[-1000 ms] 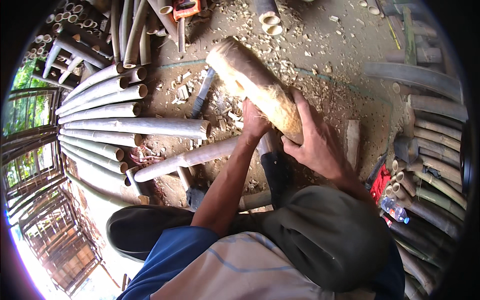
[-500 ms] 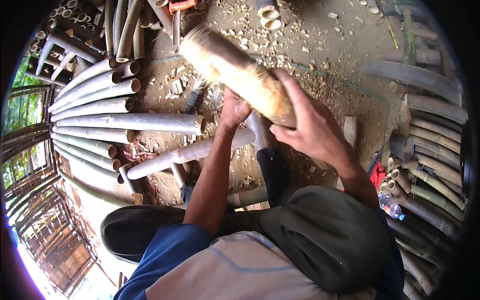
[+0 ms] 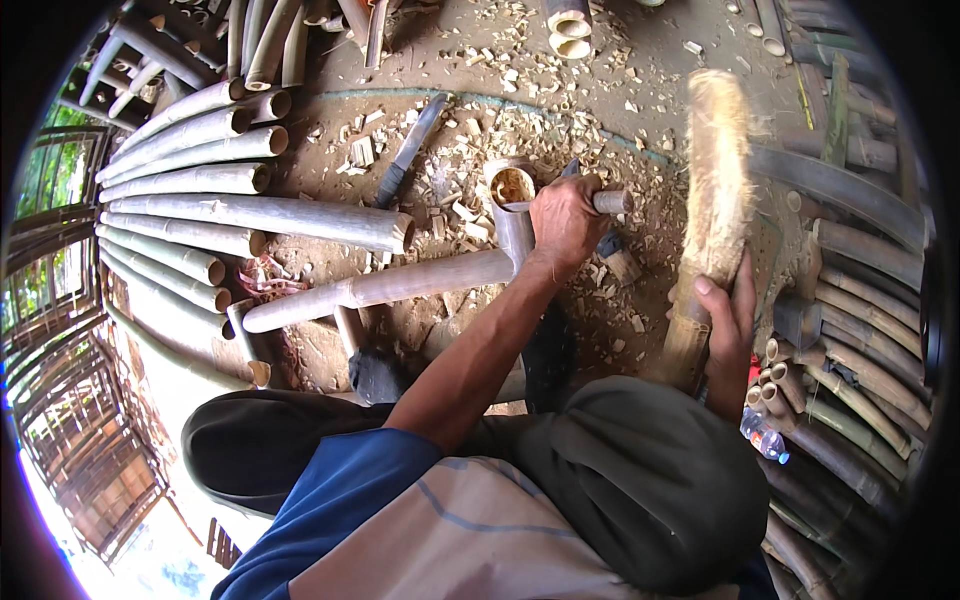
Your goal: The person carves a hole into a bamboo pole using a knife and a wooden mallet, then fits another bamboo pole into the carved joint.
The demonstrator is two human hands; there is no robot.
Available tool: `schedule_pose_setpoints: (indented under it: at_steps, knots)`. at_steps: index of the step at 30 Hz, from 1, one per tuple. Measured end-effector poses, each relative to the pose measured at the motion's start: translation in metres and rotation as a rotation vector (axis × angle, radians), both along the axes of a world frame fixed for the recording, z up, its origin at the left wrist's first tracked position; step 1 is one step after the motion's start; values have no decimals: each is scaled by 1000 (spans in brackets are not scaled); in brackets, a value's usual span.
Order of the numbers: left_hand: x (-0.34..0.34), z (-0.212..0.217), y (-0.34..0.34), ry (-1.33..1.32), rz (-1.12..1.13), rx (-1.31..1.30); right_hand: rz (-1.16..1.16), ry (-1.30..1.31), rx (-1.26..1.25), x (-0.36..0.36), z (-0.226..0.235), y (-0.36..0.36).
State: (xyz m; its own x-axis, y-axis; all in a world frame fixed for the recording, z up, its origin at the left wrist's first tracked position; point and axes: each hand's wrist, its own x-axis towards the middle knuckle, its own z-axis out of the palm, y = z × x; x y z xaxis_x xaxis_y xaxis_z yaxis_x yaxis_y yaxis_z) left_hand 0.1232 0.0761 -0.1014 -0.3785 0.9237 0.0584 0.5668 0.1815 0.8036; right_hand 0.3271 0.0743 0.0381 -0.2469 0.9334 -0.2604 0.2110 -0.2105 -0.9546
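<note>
My left hand (image 3: 565,225) is closed around a wooden-handled tool (image 3: 612,202). The handle's end sticks out to the right of the fist. The tool's thin other end reaches the cut mouth of an upright bamboo tube (image 3: 512,180), with chips inside; its working tip is not clear. A long bamboo pole (image 3: 390,285) runs left from that tube. Out to the right, my right hand (image 3: 728,320) grips a thick bamboo mallet (image 3: 715,170) by its lower part. The mallet stands nearly upright, its upper end pale and frayed, apart from the tool.
Wood chips (image 3: 480,125) litter the ground ahead. A dark-handled knife (image 3: 412,150) lies beyond the pole. Bamboo poles (image 3: 250,212) fan out at the left, and more bamboo (image 3: 870,300) is stacked at the right. A plastic bottle (image 3: 763,437) lies beside my right knee.
The mallet has swung from over the left hand out to the right, turning nearly upright. My left hand appears farther right, and the tool in it now shows. The view has shifted slightly.
</note>
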Motion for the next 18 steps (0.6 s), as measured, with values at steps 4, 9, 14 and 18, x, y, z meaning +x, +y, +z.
schedule_pose_setpoints:
  at_steps: [4,9,14,18]
  knots:
    - [2,1,-5,-48,-10,54,-28,-174,386,-22,-24,-2]
    - [-10,-5,-17,14,-56,71,368,-557,497,-29,-35,1]
    - [-29,-2,-26,-83,-49,105,200,-216,482,-39,19,-12]
    - [-28,-2,-27,-537,3,192,321,-371,561,-68,-4,-13]
